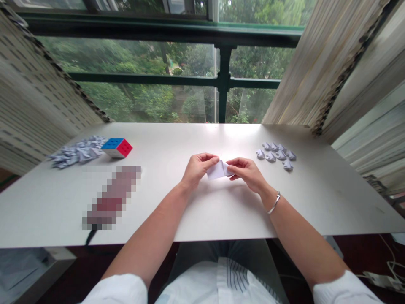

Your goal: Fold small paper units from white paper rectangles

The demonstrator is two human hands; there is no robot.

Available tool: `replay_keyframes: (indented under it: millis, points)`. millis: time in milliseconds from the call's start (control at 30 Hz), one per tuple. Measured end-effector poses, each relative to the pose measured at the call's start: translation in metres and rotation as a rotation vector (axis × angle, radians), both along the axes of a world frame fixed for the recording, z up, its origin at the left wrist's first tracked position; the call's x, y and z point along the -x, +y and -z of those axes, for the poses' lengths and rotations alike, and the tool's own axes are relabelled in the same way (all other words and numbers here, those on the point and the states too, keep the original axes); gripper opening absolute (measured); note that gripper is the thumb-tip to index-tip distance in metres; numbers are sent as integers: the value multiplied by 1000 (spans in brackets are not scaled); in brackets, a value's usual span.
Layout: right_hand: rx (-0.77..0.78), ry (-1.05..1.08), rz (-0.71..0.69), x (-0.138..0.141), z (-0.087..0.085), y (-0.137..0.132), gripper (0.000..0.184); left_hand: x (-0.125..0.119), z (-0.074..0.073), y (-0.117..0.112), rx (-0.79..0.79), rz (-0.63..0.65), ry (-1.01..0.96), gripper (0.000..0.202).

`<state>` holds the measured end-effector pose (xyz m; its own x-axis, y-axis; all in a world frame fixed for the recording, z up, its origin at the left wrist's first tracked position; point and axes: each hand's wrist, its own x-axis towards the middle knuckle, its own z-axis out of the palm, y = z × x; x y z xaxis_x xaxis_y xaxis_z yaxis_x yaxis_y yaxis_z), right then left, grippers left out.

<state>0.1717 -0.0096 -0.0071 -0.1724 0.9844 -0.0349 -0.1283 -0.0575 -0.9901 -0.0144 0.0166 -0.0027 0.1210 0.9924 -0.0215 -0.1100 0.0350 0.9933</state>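
Over the middle of the white bench (221,211), the left hand (196,169) pinched one end of a small folded white paper (215,170) between its fingers, while the right hand's (248,172) fingers closed narrowly on the other end. Beyond, folded paper pieces (281,154) sat in a cluster on the right, and a puzzle cube (117,147) stood beside a paper pile (79,152) on the left. Farthest off, green window bars (224,63) crossed a view of trees.

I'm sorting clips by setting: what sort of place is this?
Probably a room in a home, though a dormitory is possible: a white desk stands by a window that looks out on trees, with curtains on both sides.
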Motion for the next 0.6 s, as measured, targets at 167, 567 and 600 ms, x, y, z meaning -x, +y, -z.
replay_keyframes:
  millis: [167,567,600]
  points:
    - [4,-6,-30,0,1,0,35,-2,2,-2,17,74,14,33]
    - [12,11,-54,0,1,-1,35,-4,4,-2,72,64,-30,26]
    - [9,13,-57,0,2,-1,36,-4,4,-2,70,62,-29,26]
